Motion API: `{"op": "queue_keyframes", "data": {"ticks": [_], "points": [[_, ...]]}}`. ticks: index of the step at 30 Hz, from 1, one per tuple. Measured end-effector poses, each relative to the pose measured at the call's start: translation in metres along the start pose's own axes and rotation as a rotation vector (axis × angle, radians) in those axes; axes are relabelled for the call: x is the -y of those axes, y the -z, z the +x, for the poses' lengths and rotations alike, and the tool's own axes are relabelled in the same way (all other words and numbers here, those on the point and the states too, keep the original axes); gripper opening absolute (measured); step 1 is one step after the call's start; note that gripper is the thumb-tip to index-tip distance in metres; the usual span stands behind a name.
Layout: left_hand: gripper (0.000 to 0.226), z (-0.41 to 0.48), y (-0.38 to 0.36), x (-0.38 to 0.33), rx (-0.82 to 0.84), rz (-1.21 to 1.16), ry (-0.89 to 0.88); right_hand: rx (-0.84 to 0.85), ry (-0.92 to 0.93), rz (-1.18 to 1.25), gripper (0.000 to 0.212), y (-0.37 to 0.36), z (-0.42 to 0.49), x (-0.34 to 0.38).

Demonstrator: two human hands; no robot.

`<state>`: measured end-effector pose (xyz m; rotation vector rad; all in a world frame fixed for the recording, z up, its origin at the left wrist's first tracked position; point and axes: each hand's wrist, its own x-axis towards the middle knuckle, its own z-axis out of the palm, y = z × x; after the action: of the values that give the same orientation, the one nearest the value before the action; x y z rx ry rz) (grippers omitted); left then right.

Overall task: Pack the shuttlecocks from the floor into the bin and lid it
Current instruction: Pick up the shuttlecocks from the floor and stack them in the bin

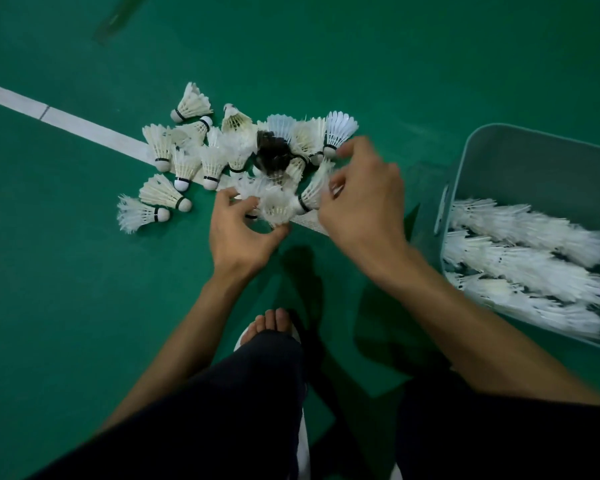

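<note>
Shuttlecocks (187,157) lie loose on the green floor (84,306), ahead of a crouching person. Nearest the camera are dark trouser legs (250,393) and bare toes (274,318) on a white sandal (240,341). Just past them, the left hand (239,230) curls its fingers and thumb round the skirt of a white shuttlecock (274,207) at the near edge of the pile. The right hand (364,202) comes in beside it, fingers bent over a black-banded shuttlecock (312,192). That hand is blurred, and I cannot tell whether it grips or only touches. Beyond both hands the rest of the pile spreads across a white court line (84,128). Most lie on their sides with corks pointing different ways, and one dark-feathered shuttlecock (271,155) sits in the middle. To the right, apart from the pile, stands a pale blue-grey bin (465,161), open-topped. It holds stacked shuttlecocks (527,258) laid in three rows along its bottom.
</note>
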<state>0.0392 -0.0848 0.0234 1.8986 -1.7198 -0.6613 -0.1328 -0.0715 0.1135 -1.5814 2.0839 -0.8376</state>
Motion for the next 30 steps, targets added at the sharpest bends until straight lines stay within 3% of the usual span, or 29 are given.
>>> {"op": "queue_keyframes", "data": {"ticks": [4,8,11,17,19,24,30], "points": [[0.043,-0.018,0.011,-0.051,-0.085,-0.047,-0.208,-0.073,-0.052,0.129,0.019,0.064,0.018,-0.007],[0.039,-0.025,0.015,-0.111,0.000,-0.126,-0.414,-0.071,-0.205,0.345,0.018,0.137,0.021,-0.045],[0.038,-0.033,0.006,-0.158,0.079,-0.180,-0.540,-0.124,-0.377,0.482,0.030,0.188,0.009,-0.082],[0.041,-0.050,-0.056,-0.230,0.210,-0.353,-0.489,-0.194,-0.750,0.523,0.018,0.208,0.005,-0.172],[0.035,-0.060,-0.073,-0.246,0.282,-0.249,-0.511,-0.135,-0.873,0.631,0.015,0.191,0.016,-0.195],[0.035,-0.066,-0.107,-0.253,0.717,0.316,-0.552,-0.055,-0.973,0.709,0.017,0.151,0.045,-0.225],[0.035,-0.063,-0.117,-0.245,0.912,0.518,-0.465,0.056,-0.981,0.769,0.024,0.121,0.066,-0.233]]}}
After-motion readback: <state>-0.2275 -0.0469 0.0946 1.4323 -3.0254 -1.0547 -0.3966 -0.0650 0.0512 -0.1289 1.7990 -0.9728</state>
